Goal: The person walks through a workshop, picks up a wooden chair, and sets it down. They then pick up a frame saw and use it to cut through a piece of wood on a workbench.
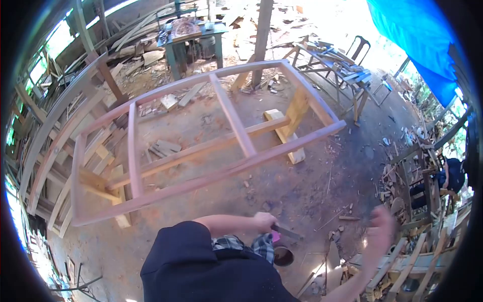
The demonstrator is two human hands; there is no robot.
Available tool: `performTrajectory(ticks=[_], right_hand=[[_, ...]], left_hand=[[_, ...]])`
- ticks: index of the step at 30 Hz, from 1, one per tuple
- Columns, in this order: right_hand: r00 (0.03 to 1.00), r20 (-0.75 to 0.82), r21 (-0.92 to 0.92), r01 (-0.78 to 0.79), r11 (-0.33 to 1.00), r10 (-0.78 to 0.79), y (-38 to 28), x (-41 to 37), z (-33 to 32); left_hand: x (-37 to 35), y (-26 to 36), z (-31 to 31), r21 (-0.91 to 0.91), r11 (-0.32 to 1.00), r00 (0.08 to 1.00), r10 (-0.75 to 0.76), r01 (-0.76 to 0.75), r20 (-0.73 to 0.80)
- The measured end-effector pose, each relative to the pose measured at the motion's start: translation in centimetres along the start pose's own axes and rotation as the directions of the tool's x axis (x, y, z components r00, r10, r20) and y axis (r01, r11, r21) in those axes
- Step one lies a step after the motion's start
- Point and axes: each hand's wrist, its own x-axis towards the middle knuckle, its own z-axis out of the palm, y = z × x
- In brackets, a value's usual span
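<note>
My left hand (263,222) is closed around one end of a flat, grey, blade-like tool (289,232) that points to the right. I cannot make out its exact kind. My right hand (380,229) is raised at the right, blurred by motion, near the scrap wood; its fingers are smeared. In front of me a long wooden frame (201,178) with two crosspieces rests on trestle-like wooden supports (297,108). Beside my knee, below the tool, are a round dark container (283,256) and a small pink thing (275,235).
Curved timber pieces (55,131) lean at the left. A green machine table (193,38) stands at the back beside a post (262,40). A rack of boards (342,65) is at back right. Another person (450,173) is at the far right, near piled scrap wood (402,181).
</note>
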Motion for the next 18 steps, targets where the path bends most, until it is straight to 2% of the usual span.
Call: performTrajectory(ticks=[1, 2, 4, 5, 7, 9, 13, 15, 17, 18], right_hand=[[0.98, -0.184, 0.163, 0.113, 0.98, -0.082, -0.3, 2.9, -2.9], [0.948, -0.305, 0.244, 0.169, 0.955, -0.09, 2.5, 6.1, -6.4], [0.857, -0.434, 0.482, 0.482, 0.731, -0.279, 2.2, 11.0, -12.8], [0.852, -0.445, 0.482, 0.488, 0.727, -0.277, 2.3, 13.2, -14.5], [0.777, -0.487, 0.453, 0.615, 0.645, -0.399, 2.1, 17.5, -16.3], [0.692, -0.504, 0.436, 0.72, 0.539, -0.517, 3.7, 22.0, -17.1], [0.661, -0.511, 0.437, 0.75, 0.496, -0.55, 13.9, 31.5, -14.1], [0.709, -0.407, 0.374, 0.705, 0.603, -0.576, 20.0, 36.4, -11.8], [0.845, -0.234, 0.275, 0.531, 0.801, -0.48, 25.2, 40.9, -8.5], [0.932, -0.077, 0.372, 0.357, 0.857, -0.355, 26.9, 43.3, -7.3]], left_hand=[[2.0, -0.3, 0.0, -0.021, 0.997, 0.997, -0.073, 0.073, 0.013], [4.7, -1.0, -0.9, -0.034, 0.989, 0.99, -0.143, 0.143, 0.013], [10.5, -4.0, 1.0, -0.043, 0.938, 0.939, -0.343, 0.343, -0.002], [11.1, -2.7, -0.1, -0.075, 0.926, 0.926, -0.375, 0.371, -0.046], [13.1, -0.7, -3.5, -0.106, 0.908, 0.902, -0.416, 0.405, -0.117], [15.8, 0.5, -5.3, -0.147, 0.844, 0.834, -0.533, 0.515, -0.141], [25.1, -2.6, -6.7, -0.114, 0.779, 0.764, -0.627, 0.617, -0.149], [30.0, -3.0, -8.0, -0.104, 0.699, 0.69, -0.715, 0.707, -0.114], [35.4, -4.1, -8.1, -0.16, 0.667, 0.655, -0.745, 0.728, -0.126], [38.2, -4.8, -8.3, -0.171, 0.661, 0.657, -0.749, 0.731, -0.088]])
